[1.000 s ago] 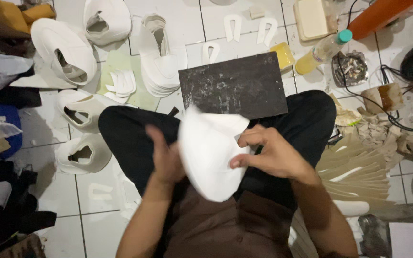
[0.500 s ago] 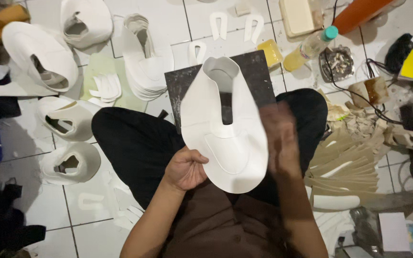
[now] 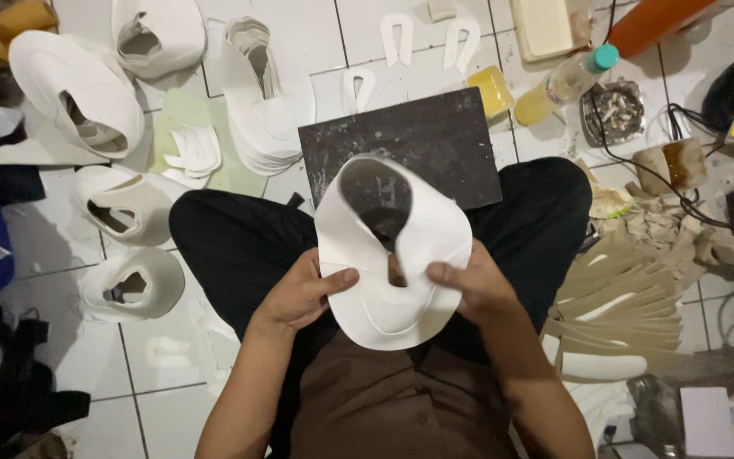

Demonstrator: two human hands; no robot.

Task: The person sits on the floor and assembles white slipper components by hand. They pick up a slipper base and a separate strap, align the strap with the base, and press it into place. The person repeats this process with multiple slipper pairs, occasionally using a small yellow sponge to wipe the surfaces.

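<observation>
floor (image 3: 358, 34): white tiles, person sits cross-legged on them with work stuff spread all round
board (image 3: 401, 144): dark slab resting just ahead of the knees, nothing on it that I can see
tan stack (image 3: 622, 293): heap of tan cut pieces by the right knee
shaped uppers (image 3: 78, 93): four or so white ones already curved up, sitting off to the left, so a fair bit looks done
flat stack (image 3: 265, 110): pile of white cut pieces left of the board, looks like plenty left to go
upper (image 3: 392, 255): white cut piece, held over the lap, bent so its two wings curl toward each other, join looks not closed yet
left hand (image 3: 303, 293): thumb on top, fingers under, pinching the upper's left edge
right hand (image 3: 469, 285): same deal, closed on the right edge
bottle (image 3: 567, 81): yellowish, teal cap, beyond the board
</observation>
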